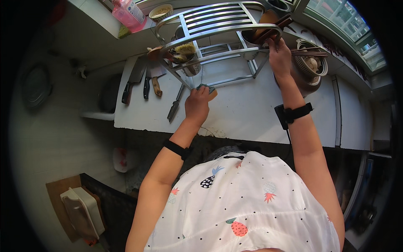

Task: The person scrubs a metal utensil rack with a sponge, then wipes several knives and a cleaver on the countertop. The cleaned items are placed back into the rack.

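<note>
A metal kitchen rack (220, 30) stands on the white countertop (248, 110) before me. My left hand (197, 104) holds a yellow scouring sponge (212, 94) with a green side against the foot of the rack's near left leg. My right hand (279, 56) is at the rack's right end, its fingers around the frame by a holder with dark utensil handles; the fingertips are partly hidden. On the rack's left side hangs a perforated metal utensil holder (192, 68) with a yellow-bristled brush (184, 49) in it.
Left of the rack lie a cleaver (137, 73), more knives and a peeler-like tool (173, 111). A brown pot (303, 82) with a basket of garlic (311, 64) stands at right. A pink bottle (129, 15) and a patterned bowl (161, 12) are on the windowsill.
</note>
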{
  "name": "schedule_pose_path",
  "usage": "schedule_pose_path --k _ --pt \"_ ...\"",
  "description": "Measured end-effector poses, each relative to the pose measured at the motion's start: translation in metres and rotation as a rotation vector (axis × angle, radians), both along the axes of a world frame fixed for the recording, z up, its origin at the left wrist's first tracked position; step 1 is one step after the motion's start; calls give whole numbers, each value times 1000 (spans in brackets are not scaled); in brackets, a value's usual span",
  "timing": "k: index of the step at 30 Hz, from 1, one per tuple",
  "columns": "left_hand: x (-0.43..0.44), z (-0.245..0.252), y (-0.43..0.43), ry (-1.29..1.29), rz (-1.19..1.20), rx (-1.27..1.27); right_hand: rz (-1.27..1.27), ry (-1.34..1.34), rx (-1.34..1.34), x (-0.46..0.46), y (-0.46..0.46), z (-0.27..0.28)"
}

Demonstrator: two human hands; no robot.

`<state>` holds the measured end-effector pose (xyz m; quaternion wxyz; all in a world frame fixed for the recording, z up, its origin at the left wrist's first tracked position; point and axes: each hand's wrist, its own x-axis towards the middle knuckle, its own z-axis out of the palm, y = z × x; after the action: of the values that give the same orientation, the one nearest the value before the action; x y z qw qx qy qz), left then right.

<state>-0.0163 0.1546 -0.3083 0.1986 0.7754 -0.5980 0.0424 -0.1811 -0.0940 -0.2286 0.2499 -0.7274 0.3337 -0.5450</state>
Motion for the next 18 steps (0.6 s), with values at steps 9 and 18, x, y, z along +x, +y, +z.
schedule_pose_path --k 9,18 --pt "12 -69 -36 61 204 92 -167 269 26 -3 2 2" --pt "-74 -80 -173 45 -142 160 -175 355 116 -7 6 9"
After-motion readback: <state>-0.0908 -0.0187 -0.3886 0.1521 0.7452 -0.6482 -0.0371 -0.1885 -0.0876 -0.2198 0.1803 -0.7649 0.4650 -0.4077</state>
